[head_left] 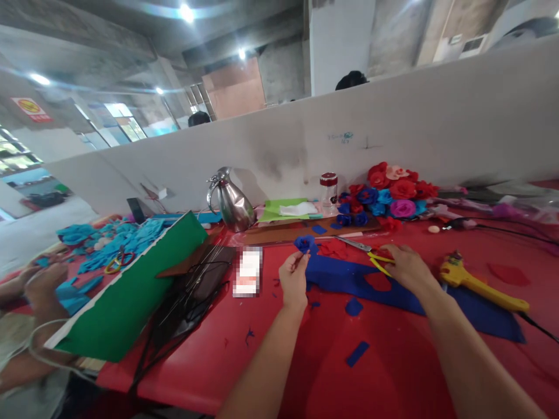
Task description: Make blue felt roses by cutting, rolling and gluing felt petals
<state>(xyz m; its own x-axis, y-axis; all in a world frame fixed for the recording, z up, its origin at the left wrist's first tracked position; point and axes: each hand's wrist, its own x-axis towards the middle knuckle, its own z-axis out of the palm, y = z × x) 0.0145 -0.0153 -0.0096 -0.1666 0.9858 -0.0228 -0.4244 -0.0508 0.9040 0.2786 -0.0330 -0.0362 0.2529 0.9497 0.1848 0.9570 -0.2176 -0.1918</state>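
Red surface spans the whole lower view, backed by a white partition wall. Green board lies tilted at the left edge of the surface. Dark blue felt sheet lies flat mid-surface, with cut-outs in it; small blue scraps lie scattered nearer the body. Pile of finished felt flowers, red, blue and magenta, sits against the wall. Steel jug stands upright left of centre. Yellow glue gun lies right of the sheet. Right hand is closed around yellow-handled scissors, blades pointing left, resting over the sheet. Left hand pinches a small blue felt flower between its fingertips, held just above the sheet's left end.
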